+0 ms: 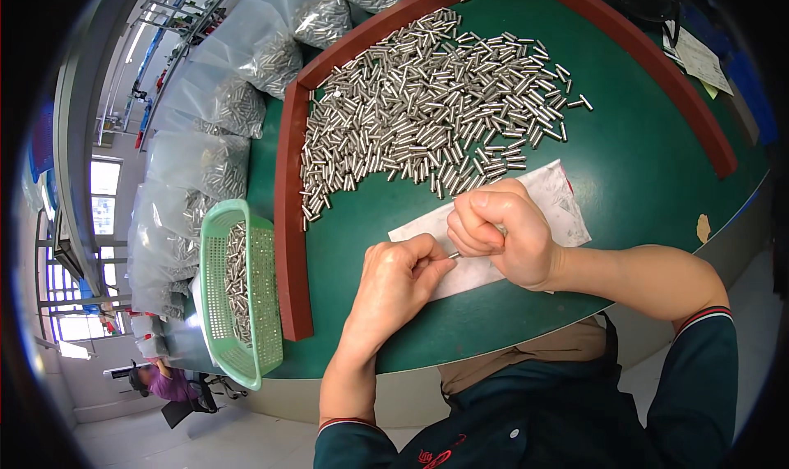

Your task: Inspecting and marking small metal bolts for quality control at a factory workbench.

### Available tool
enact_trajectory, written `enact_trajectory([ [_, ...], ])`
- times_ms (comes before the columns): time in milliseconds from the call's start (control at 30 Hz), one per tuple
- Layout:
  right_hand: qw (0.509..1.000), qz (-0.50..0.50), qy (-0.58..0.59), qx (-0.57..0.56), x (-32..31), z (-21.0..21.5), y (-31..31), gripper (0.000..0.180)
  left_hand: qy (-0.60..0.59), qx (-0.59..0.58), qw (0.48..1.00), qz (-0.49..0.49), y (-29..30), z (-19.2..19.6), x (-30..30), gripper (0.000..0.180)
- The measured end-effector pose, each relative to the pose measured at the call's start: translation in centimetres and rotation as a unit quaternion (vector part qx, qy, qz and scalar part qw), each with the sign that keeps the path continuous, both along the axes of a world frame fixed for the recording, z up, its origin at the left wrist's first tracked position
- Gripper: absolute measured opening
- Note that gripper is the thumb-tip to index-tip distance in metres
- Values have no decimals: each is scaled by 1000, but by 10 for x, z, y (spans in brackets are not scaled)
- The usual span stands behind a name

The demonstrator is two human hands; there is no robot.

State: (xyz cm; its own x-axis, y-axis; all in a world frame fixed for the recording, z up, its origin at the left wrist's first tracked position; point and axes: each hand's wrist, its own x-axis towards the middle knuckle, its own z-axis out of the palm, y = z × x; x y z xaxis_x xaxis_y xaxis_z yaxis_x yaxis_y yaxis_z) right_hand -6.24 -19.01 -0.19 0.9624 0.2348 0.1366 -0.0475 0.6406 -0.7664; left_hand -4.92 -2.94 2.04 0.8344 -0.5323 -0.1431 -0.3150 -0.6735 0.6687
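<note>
Between the thumb and forefinger of my left hand [388, 278], a short shiny metal pin [454, 256] pokes out toward the right. My right hand [514, 232] is curled closed right beside it, and its folded fingers hide whatever they may hold. Both hands are over a smudged white cloth or sheet [567, 196] that lies on the green tabletop. Just beyond them spreads a large heap of similar metal pins [427, 108], one layer thick at its loose edges.
Dark red wooden rails [292, 223] fence the heap on the left and far sides. Left of them stands a light green plastic basket [267, 264] of pins. Clear bags [238, 108] filled with pins line the left edge. Papers [699, 62] lie far right; a person [160, 379] sits in the background.
</note>
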Motion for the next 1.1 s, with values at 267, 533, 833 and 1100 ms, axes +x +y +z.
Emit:
enact_trajectory([
  [267,999,-15,-33,-30,-3,1,2,36,-9,-24,1000,14,-4,-4,1,12],
  [533,987,-28,-98,-124,-9,12,6,35,5,-25,1000,5,0,-2,5,17],
  [833,983,-65,-115,-129,0,-3,6,29,26,-14,999,26,-7,1,5,14],
  [1100,999,3,-38,-1,2,10,-10,38,333,-377,859,96,12,-2,18,11],
])
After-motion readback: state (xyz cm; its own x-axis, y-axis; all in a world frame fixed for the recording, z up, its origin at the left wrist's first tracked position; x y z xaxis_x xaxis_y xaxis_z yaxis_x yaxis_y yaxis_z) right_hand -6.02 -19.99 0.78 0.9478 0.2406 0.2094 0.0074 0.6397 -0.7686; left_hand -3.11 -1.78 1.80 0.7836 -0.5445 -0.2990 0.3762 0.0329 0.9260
